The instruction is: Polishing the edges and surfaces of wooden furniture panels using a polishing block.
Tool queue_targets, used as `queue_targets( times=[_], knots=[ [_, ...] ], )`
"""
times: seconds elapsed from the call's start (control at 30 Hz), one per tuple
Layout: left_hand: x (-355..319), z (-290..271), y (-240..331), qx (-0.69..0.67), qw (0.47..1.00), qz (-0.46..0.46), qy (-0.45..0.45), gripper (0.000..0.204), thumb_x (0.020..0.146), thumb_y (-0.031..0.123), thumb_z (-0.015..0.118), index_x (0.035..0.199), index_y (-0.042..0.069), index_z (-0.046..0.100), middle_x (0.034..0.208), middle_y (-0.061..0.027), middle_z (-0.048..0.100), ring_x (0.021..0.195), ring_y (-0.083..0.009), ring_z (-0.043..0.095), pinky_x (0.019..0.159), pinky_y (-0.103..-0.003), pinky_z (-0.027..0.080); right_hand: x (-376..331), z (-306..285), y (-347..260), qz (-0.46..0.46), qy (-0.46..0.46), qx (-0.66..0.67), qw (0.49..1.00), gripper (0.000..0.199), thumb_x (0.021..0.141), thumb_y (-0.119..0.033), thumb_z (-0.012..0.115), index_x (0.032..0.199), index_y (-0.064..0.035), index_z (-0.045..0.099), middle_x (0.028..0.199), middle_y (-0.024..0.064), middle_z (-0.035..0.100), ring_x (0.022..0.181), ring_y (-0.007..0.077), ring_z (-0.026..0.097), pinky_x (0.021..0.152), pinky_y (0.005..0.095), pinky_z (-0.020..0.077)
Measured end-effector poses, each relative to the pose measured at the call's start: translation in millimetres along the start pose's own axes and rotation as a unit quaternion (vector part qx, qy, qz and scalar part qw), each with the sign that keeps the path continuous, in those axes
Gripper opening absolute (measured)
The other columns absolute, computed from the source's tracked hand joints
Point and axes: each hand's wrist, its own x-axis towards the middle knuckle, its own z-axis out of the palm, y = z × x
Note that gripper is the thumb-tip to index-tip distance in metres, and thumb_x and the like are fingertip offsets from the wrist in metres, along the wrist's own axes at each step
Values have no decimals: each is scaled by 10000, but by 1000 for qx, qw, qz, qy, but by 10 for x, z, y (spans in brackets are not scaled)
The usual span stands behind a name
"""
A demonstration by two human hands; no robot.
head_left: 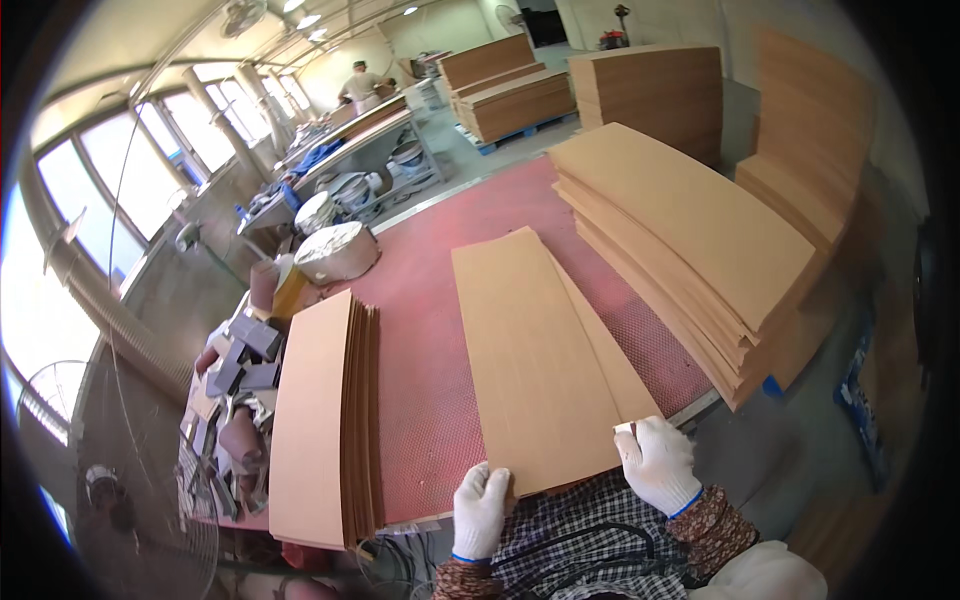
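Two long, thin wooden panels lie on the red mat in front of me, the top panel (535,370) partly covering a second panel (600,350) that fans out to its right. My left hand (481,512), in a white glove, is closed on the near left corner of the top panel, thumb above. Beside the near right corner, my gloved right hand (660,467) is closed around a small white flat piece (626,428), mostly hidden by the fingers. What that piece is, I cannot make out.
Panel stacks stand on the table's left (312,420) and right (690,220). Sanding blocks (255,338) and brownish rolls (240,436) clutter the left edge. A wrapped round bundle (338,252) sits at the far left corner. Larger board stacks (650,100) and a person (362,88) are beyond.
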Motion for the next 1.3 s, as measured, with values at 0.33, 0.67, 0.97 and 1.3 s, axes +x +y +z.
queue_targets(
  times=[0.33,0.67,0.97,1.3],
  knots=[
    [-264,-408,421,-56,993,82,70,267,1138,204,543,1217,-36,629,879,4,634,669,-50,567,591,-208,478,47,114,-381,52,-100,262,958,292,1123,-218,564,1164,38,698,946,74,715,830,139,643,774,310,539],
    [-622,-1666,423,52,955,192,221,317,1130,227,572,1242,-56,661,912,-26,702,667,-60,606,606,-225,499,141,593,-1535,-128,-183,330,917,410,1145,-250,557,1434,36,612,1142,148,746,996,206,704,916,350,570],
    [-631,-2635,-89,418,780,173,434,286,1056,228,648,1206,-9,705,933,-126,771,845,-317,736,787,-403,578,-208,1373,-2163,-225,-206,363,880,296,1091,-253,621,1194,19,679,1397,330,602,1021,445,729,934,449,576],
    [-186,-3404,-370,414,679,212,568,355,1093,248,591,1263,-40,712,1382,-229,651,1315,-399,583,1120,-490,456,-409,1881,-2530,-233,-249,376,861,352,1095,-340,606,1076,-19,748,1533,463,436,1068,506,725,937,490,593]
  ],
)
